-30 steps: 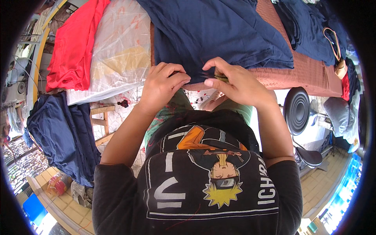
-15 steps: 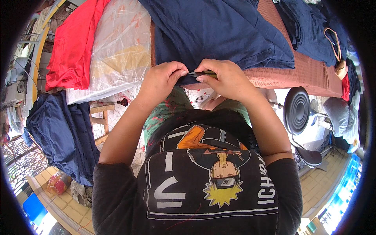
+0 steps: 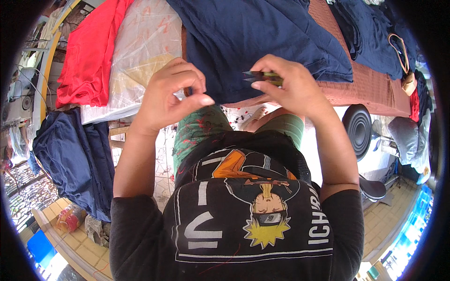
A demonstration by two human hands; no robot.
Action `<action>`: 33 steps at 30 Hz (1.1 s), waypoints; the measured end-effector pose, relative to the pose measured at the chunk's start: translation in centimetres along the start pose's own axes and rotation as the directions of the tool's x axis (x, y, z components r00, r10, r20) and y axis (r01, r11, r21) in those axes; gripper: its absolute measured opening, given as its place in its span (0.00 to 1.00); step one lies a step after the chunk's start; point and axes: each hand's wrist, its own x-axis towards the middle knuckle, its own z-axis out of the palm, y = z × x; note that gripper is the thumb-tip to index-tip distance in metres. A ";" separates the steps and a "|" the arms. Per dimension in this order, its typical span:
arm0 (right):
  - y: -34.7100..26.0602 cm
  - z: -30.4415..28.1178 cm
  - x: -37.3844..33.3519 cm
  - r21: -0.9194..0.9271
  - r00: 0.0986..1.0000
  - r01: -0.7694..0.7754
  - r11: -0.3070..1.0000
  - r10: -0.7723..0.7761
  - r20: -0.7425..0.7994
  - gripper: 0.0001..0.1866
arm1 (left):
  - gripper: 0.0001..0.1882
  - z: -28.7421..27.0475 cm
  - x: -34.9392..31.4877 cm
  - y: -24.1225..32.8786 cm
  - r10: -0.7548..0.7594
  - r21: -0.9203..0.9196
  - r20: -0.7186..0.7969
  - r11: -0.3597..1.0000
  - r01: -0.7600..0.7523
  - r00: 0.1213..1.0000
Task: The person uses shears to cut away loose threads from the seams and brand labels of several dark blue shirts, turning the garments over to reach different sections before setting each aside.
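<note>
Dark navy cloth [image 3: 234, 44] is spread over the table and hangs a little past its near edge. My right hand [image 3: 293, 86] is closed around small thread snips [image 3: 265, 77] with yellowish handles; their dark blades point left, slightly parted, above the cloth's near edge. My left hand [image 3: 171, 91] is raised at the left end of that edge. Its fingers are bent and the thumb stands apart from them, with nothing seen between. A gap separates the two hands.
Red cloth [image 3: 89, 58] lies at the far left beside a plastic-wrapped surface [image 3: 140, 51]. More navy cloth [image 3: 72, 164] hangs at the left. A stack of navy cloth [image 3: 370, 37] rests on the brown-covered table [image 3: 365, 96] at right. Below it stands a round black ridged object [image 3: 357, 131].
My hands were together at the cloth's edge and have moved apart. The left went left and let the cloth go; the right went right with the snips.
</note>
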 end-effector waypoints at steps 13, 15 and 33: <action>4.6 -2.0 -0.8 -0.393 0.990 0.015 0.919 -0.069 -0.123 0.14 | 0.15 4.1 0.4 -1.4 -0.250 -0.244 -0.597 0.962 0.124 0.762; 6.1 -3.6 -0.2 -0.131 0.987 -0.155 0.979 0.150 -0.050 0.12 | 0.09 2.4 0.9 -0.7 -0.423 -0.506 -0.631 0.860 0.068 0.650; 3.4 -2.4 3.7 -0.128 0.907 -0.265 0.956 0.202 -0.369 0.23 | 0.09 2.4 2.7 -2.6 -0.212 0.235 -0.334 0.925 0.298 0.919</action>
